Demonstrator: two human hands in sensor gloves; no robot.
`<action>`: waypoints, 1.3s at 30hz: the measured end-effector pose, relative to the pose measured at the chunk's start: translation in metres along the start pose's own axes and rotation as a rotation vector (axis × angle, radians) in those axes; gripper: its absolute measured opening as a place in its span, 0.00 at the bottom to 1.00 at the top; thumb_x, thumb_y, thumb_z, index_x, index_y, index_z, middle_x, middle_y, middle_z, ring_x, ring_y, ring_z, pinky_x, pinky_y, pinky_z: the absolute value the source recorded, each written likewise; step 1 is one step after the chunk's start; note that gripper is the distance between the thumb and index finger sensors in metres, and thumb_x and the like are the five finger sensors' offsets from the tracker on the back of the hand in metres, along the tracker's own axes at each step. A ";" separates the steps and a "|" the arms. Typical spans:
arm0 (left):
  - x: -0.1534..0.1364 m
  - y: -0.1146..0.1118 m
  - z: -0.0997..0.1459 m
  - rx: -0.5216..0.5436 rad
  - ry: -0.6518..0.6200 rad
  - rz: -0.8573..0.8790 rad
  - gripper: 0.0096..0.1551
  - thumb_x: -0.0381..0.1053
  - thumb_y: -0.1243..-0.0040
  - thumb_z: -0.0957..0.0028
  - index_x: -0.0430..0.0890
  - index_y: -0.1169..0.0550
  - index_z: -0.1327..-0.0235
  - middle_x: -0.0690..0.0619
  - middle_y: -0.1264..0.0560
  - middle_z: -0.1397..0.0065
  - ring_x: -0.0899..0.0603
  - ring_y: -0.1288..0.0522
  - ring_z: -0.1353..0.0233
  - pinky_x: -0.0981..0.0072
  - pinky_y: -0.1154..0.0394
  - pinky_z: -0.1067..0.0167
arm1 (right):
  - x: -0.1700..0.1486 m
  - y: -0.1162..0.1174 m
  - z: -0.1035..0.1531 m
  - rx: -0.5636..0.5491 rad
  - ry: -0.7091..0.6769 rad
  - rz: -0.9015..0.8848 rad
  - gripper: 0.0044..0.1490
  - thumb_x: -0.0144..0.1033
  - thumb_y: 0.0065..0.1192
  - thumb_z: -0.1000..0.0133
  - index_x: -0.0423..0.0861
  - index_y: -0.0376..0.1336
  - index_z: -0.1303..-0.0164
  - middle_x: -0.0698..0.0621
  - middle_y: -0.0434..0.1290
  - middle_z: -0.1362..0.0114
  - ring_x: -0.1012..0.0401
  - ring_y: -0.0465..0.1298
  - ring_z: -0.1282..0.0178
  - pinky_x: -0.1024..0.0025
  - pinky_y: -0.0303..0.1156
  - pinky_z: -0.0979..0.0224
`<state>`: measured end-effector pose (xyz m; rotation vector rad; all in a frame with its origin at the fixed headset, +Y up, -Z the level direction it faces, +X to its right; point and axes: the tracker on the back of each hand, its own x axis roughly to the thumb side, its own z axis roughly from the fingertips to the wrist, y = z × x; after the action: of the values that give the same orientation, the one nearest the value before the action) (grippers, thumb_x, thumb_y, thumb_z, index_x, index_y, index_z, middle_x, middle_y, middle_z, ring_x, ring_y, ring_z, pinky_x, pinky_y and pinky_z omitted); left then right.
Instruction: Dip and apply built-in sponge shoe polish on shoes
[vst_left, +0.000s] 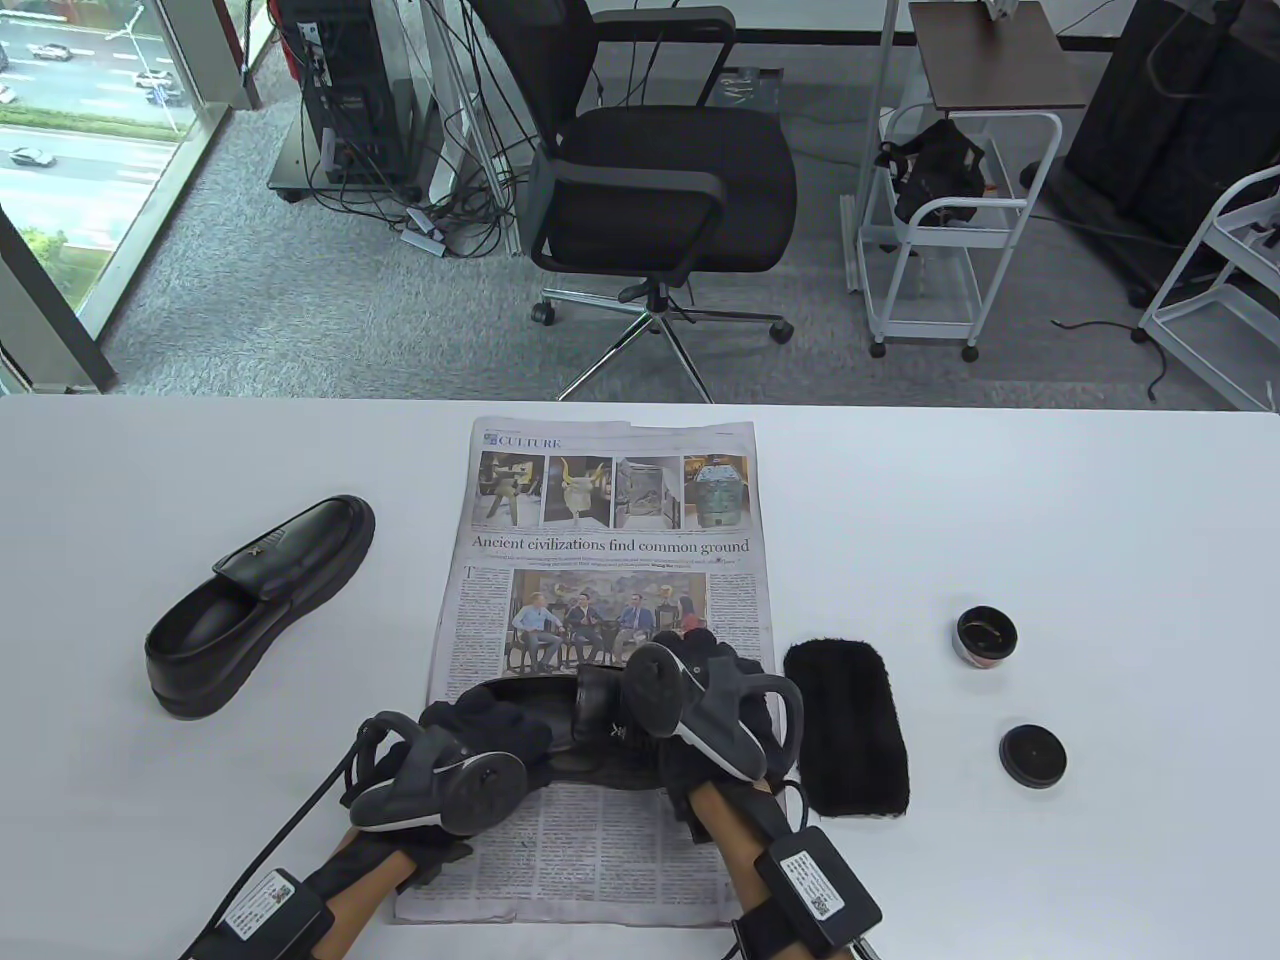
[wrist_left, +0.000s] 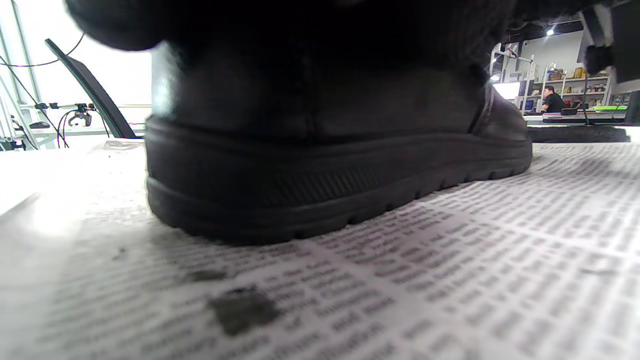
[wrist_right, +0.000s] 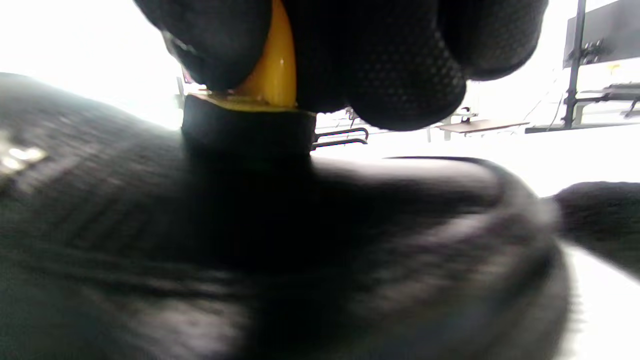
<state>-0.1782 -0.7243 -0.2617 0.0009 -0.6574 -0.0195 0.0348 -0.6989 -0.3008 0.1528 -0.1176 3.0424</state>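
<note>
A black loafer (vst_left: 560, 715) lies on the newspaper (vst_left: 600, 600) near the table's front edge; its heel and sole fill the left wrist view (wrist_left: 320, 175). My left hand (vst_left: 480, 735) holds the shoe at its heel end. My right hand (vst_left: 705, 670) grips a sponge applicator with a yellow handle (wrist_right: 272, 75) and a black sponge (wrist_right: 247, 132), and the sponge presses on the shoe's upper (wrist_right: 250, 260). A second black loafer (vst_left: 255, 605) lies apart at the left. An open polish tin (vst_left: 986, 637) and its black lid (vst_left: 1032, 755) sit at the right.
A black fuzzy buffing pad (vst_left: 845, 725) lies just right of the newspaper, beside my right hand. A black office chair (vst_left: 660, 190) and white carts (vst_left: 950, 220) stand beyond the table's far edge.
</note>
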 end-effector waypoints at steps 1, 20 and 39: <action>0.000 0.000 0.000 0.000 0.000 0.000 0.25 0.61 0.48 0.39 0.48 0.26 0.35 0.47 0.23 0.40 0.37 0.33 0.34 0.43 0.29 0.48 | -0.003 0.000 0.003 0.005 0.001 0.016 0.28 0.39 0.63 0.51 0.45 0.68 0.41 0.42 0.77 0.45 0.51 0.80 0.55 0.43 0.73 0.38; 0.000 0.000 0.000 0.000 -0.003 0.002 0.25 0.60 0.47 0.38 0.48 0.26 0.35 0.47 0.23 0.40 0.36 0.33 0.34 0.43 0.29 0.48 | 0.032 -0.005 0.027 0.000 -0.120 -0.325 0.28 0.39 0.62 0.50 0.43 0.67 0.41 0.42 0.76 0.45 0.51 0.79 0.54 0.42 0.72 0.38; 0.000 0.000 0.000 0.001 0.000 0.001 0.25 0.61 0.48 0.39 0.48 0.26 0.36 0.47 0.23 0.40 0.36 0.33 0.34 0.43 0.29 0.48 | -0.009 0.001 0.018 0.031 0.029 -0.146 0.29 0.40 0.63 0.49 0.43 0.66 0.39 0.42 0.76 0.46 0.51 0.79 0.55 0.42 0.72 0.38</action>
<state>-0.1783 -0.7244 -0.2621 0.0016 -0.6576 -0.0178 0.0451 -0.7025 -0.2838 0.1141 -0.0552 2.9008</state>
